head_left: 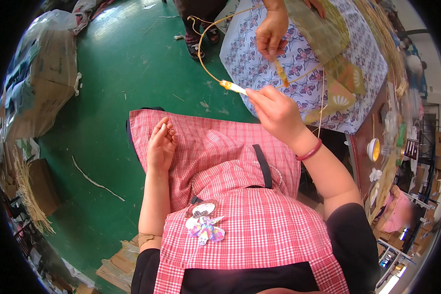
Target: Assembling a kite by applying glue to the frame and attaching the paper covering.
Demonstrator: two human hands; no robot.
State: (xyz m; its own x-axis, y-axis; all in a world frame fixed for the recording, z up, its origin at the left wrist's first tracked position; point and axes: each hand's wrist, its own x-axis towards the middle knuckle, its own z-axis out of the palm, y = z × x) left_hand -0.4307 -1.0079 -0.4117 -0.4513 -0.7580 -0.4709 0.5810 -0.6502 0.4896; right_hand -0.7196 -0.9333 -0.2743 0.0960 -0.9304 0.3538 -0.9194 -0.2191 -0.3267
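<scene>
Above the far edge of my apron, my right hand [275, 109] pinches a slim white piece with an orange-yellow end [232, 87]. From that end a thin tan cane [201, 51] curves up and away toward the other person. My left hand [162, 143] hovers at the left of my lap, palm turned inward, fingers loosely bent with nothing visible in them. Just beyond my right hand, another person's hand [271, 36] holds a yellowish strip [281, 72], partly blurred, over the patterned table cover [250, 54].
Sheer yellow-green cloth [345, 81] drapes over the table's right part. A yellow bowl [373, 149] stands at the right on a reddish-brown surface. Plastic-covered boxes [44, 83] and straw bundles [29, 191] line the left. Another person in pink [394, 210] is at far right.
</scene>
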